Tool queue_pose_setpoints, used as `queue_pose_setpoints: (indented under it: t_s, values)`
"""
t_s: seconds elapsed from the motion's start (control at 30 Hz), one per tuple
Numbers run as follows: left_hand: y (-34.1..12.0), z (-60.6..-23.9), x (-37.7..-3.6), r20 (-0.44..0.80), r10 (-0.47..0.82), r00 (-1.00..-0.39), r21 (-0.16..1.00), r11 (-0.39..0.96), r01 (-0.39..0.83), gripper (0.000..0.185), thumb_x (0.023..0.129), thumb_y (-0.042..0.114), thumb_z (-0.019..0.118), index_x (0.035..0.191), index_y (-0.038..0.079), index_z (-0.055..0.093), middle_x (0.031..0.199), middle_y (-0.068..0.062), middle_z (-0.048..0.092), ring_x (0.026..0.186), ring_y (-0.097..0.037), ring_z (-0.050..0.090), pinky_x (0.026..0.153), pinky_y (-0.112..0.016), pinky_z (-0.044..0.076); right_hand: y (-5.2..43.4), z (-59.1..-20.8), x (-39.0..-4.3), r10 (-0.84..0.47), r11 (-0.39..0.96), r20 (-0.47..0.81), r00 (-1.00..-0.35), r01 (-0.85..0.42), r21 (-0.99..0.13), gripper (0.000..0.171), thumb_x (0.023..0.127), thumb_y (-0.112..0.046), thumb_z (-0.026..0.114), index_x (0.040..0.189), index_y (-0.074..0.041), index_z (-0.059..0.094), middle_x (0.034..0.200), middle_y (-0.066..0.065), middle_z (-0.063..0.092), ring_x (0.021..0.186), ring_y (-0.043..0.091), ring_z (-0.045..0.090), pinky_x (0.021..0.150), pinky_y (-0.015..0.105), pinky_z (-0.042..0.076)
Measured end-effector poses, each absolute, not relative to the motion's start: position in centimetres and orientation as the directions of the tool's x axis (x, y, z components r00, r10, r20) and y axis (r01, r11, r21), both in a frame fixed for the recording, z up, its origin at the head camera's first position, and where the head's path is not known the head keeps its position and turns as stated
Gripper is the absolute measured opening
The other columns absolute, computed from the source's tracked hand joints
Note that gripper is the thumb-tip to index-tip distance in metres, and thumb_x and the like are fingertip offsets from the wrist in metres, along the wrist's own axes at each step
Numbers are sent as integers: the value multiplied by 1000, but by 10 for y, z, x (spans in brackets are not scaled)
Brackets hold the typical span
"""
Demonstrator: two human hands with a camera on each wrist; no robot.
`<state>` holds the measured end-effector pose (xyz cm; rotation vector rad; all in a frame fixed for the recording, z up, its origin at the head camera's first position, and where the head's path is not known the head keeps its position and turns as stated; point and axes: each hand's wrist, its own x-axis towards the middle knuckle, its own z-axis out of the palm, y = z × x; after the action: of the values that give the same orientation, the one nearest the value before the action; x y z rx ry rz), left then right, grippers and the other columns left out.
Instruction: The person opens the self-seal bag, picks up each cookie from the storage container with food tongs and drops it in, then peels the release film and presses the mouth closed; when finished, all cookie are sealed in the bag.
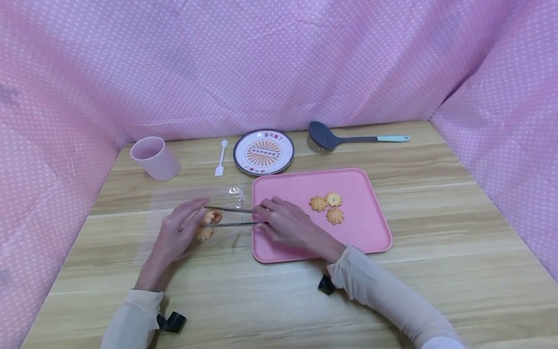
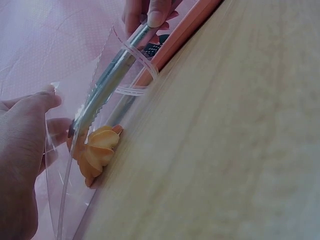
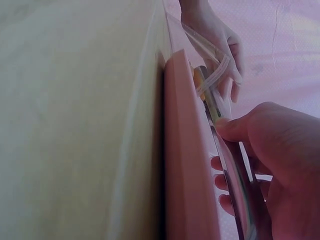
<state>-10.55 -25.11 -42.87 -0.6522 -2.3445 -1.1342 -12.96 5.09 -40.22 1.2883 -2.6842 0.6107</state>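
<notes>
Cookies are contained in a clear bag just right of the left hand, by which the film is pinched. Tongs are gripped by the right hand, their tips beside those cookies; whether 1 is clamped cannot be told. Right of that hand, 3 more cookies are set on a pink tray. To avoid crumbling, a light squeeze is probably best used, with the bag's mouth held wide.
</notes>
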Motion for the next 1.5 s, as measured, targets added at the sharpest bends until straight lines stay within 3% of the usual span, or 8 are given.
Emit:
queue_pose_setpoints:
  t_s: [0.3, 0.57, 0.97, 1.2, 1.5]
  values:
    - [-251, -429, -106, 593, 199, -780, 603, 532, 594, 43, 86, -19, 69, 125, 0, 73, 126, -17, 71, 123, -19, 61, 108, -18, 42, 53, -402, -126, -715, 575, 256, -651, -755, -315, 31, 102, -23, 69, 130, -10, 69, 115, 5, 67, 99, 22, 60, 82, 35, 55]
    - [-251, -430, -107, 597, 207, -775, 597, 531, 601, 44, 86, -20, 68, 125, -1, 72, 127, -17, 70, 122, -27, 62, 109, -19, 42, 67, -400, -123, -703, 593, 262, -662, -748, -298, 33, 101, -22, 70, 131, -9, 68, 115, 5, 66, 98, 22, 59, 80, 34, 55]
    - [-250, -429, -105, 574, 202, -793, 613, 537, 580, 42, 88, -17, 68, 126, 0, 72, 128, -16, 70, 124, -23, 61, 109, -18, 41, 96, -398, -119, -666, 632, 250, -703, -709, -312, 37, 99, -22, 72, 133, -8, 67, 115, 6, 66, 97, 22, 58, 81, 34, 55]
    - [-250, -428, -104, 563, 206, -800, 616, 541, 573, 41, 90, -16, 68, 127, 1, 72, 129, -16, 70, 122, -35, 62, 109, -18, 41, 111, -399, -117, -637, 650, 256, -727, -686, -328, 37, 99, -22, 72, 132, -8, 68, 116, 7, 66, 97, 22, 58, 82, 36, 55]
    - [-251, -428, -104, 556, 209, -805, 618, 544, 568, 41, 91, -15, 67, 128, 2, 72, 130, -15, 70, 124, -28, 62, 109, -18, 41, 131, -397, -112, -608, 680, 253, -753, -658, -325, 38, 97, -21, 75, 131, -6, 69, 119, 10, 67, 106, 26, 61, 91, 43, 56]
